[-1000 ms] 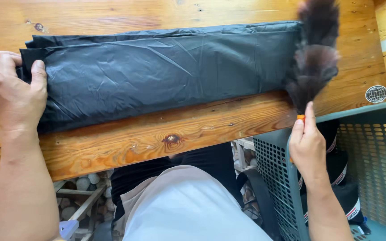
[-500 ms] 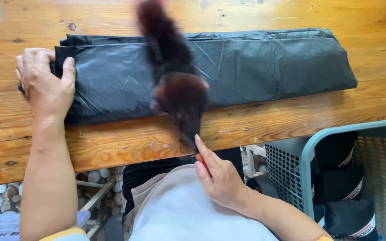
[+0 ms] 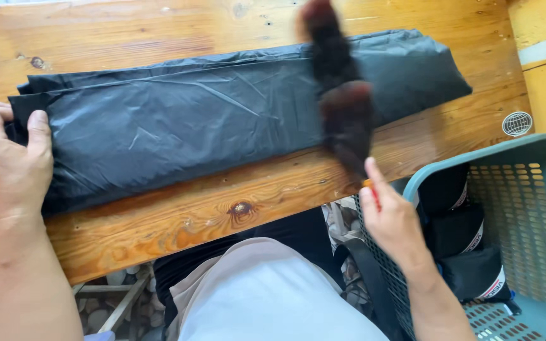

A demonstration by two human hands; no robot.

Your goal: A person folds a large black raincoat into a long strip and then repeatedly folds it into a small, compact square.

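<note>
A long folded black plastic bag lies flat across a wooden table. My left hand presses down on the bag's left end, thumb on top. My right hand grips the orange handle of a dark feather duster. The duster's feathers are blurred and lie over the right part of the bag, pointing away from me.
A teal plastic basket stands at the lower right and holds several rolled black bags with white labels. A small round sticker sits on the table's right edge. My lap in light cloth shows below the table.
The duster swept from the bag's right end to its middle, then back rightward to where it is now. My left hand stayed on the bag's left end.
</note>
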